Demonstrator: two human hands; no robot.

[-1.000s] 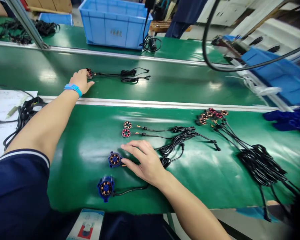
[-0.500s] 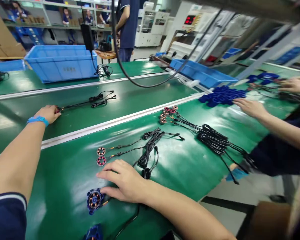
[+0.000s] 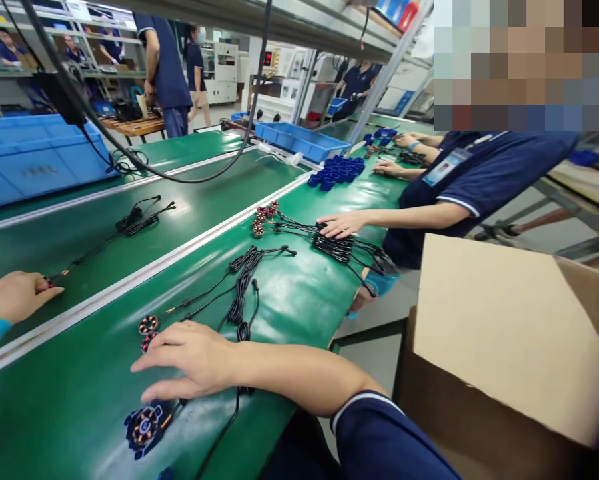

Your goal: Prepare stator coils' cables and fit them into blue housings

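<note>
My left hand [image 3: 16, 293] lies on the conveyor belt [image 3: 79, 230] at the far left, fingers curled over a small coil at the end of a black cable [image 3: 134, 217]. My right hand [image 3: 189, 360] rests flat on the green table [image 3: 299, 307], fingers stretched and holding nothing. Just below its fingers lies a blue motor housing [image 3: 144, 427] with copper windings. Two bare round coils [image 3: 148, 325] lie by its fingertips, one partly covered. Their black leads run to a cable bundle [image 3: 242, 293].
A co-worker's hand [image 3: 342, 223] rests on a pile of black cables with several coils [image 3: 264, 219]. Blue caps [image 3: 336, 172] are heaped further along. A cardboard box [image 3: 504, 333] stands at the right. A blue crate [image 3: 34, 157] and blue tray [image 3: 299, 140] sit beyond the belt.
My view has swung to the right, bringing the co-worker and the cardboard box in. My hands stay on the same coil and beside the same blue housing. The co-worker's hand now lies on the cable pile.
</note>
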